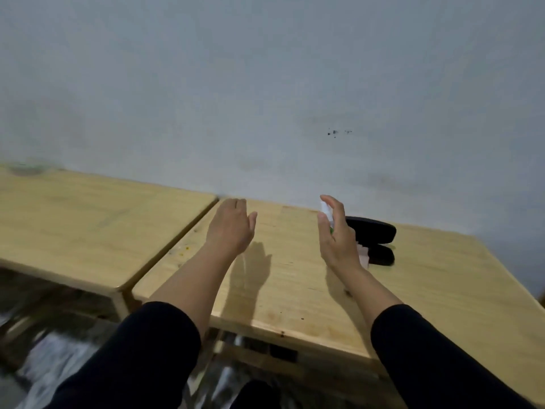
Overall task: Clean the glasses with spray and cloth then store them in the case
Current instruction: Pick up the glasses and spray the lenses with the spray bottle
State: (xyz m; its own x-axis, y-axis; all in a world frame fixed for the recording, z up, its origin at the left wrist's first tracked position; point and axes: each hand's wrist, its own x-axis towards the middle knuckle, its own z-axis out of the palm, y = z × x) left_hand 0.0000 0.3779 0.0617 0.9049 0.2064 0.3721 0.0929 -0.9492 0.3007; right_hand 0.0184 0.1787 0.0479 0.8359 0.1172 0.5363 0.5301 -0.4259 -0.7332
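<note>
Two wooden desks stand side by side against a pale wall: the left desk (88,219) is bare, the right desk (295,284) carries everything. One black glasses case (373,230) lies open near the wall, partly hidden behind the right hand (336,234), which grips one small white spray bottle (326,214). The left hand (231,227) hovers open, fingers loosely spread, holding nothing, well apart from the case.
</note>
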